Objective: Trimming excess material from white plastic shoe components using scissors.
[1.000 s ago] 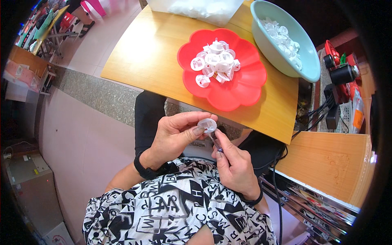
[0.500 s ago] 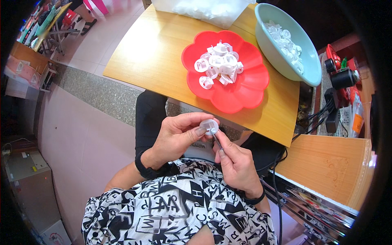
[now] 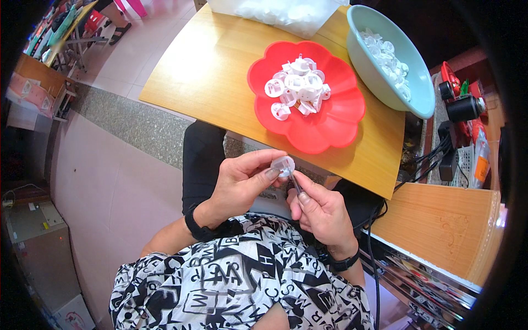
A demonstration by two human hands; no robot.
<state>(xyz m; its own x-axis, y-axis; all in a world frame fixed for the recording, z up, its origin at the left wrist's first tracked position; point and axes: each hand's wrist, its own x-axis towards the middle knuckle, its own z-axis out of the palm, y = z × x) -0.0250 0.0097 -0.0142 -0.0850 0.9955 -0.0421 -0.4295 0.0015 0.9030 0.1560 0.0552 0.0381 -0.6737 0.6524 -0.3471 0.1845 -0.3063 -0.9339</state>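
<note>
My left hand (image 3: 245, 179) pinches a small round white plastic part (image 3: 284, 164) between thumb and fingers, above my lap and just off the table's near edge. A slim dark metal tool (image 3: 297, 187) is gripped in my right hand (image 3: 324, 212); its tip meets the lower right of the part. Whether it is tweezers or a blade, I cannot make out. Beyond my hands a red flower-shaped plate (image 3: 324, 135) bears a heap of similar white plastic parts (image 3: 297, 82).
The plate stands on a yellow wooden table (image 3: 187, 82). Behind it are a pale blue basin (image 3: 421, 91) of white parts and a translucent bin (image 3: 308, 27). To the right, black cables (image 3: 432, 157) run beside a wooden cabinet top (image 3: 440, 225). A person's foot (image 3: 120, 34) shows far left.
The tool in my right hand has drawn slightly down and right, its tip still at the white part. That part has tilted a little in my left hand.
</note>
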